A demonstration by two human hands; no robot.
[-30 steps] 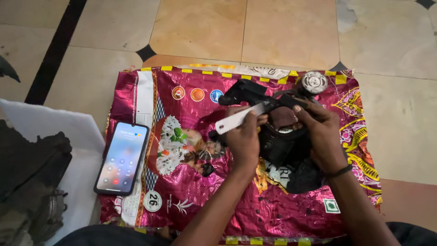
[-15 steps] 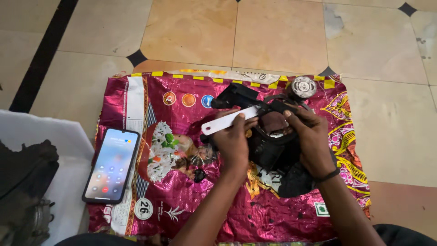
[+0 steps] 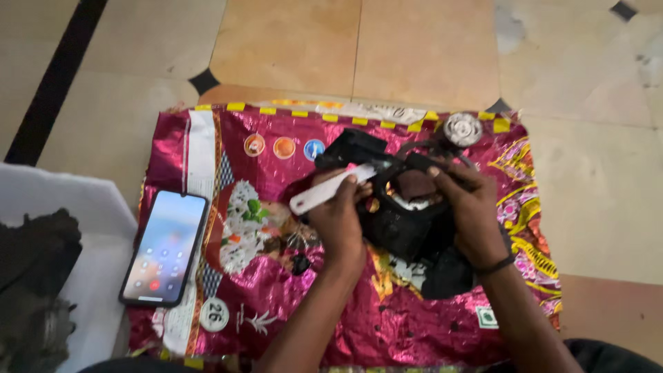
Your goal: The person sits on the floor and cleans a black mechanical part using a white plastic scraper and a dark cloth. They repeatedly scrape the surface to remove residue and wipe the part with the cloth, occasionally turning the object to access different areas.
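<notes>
- Here, seen from above, a person's two bare hands work over a shiny magenta foil sack (image 3: pixel 276 304) spread flat on a tiled floor (image 3: pixel 428 48).
- The left hand (image 3: pixel 340 215) is clamped around a pale, flat tool (image 3: pixel 331 189) shaped like a narrow stick; the tool's free end juts out past the hand's thumb side, up and to the left, and its other end, with a small pink mark, reaches the dark object.
- The right hand (image 3: pixel 469 207) is closed on a black, boxy mechanical part (image 3: pixel 404 217), fingers curled over its top edge while the palm steadies its right side; a dark band circles that wrist.
- The black part sits between the two hands, touching both, and rests on the sack.
- Just beyond the right hand's fingertips lies a small round silver metal piece (image 3: pixel 463 128), near the sack's far edge.
- Below the right wrist a loose black piece (image 3: pixel 445 273) lies on the sack, partly hidden by the forearm.
- Just below the left hand a few tiny dark bits (image 3: pixel 299 262) lie on the foil; what they are cannot be told.
- Well to the left of the left hand a smartphone (image 3: pixel 166 247) lies face up with its screen lit, at the sack's edge.
- Farther left still, dark crumpled cloth (image 3: pixel 34 276) rests on a white surface (image 3: pixel 97 207).
</notes>
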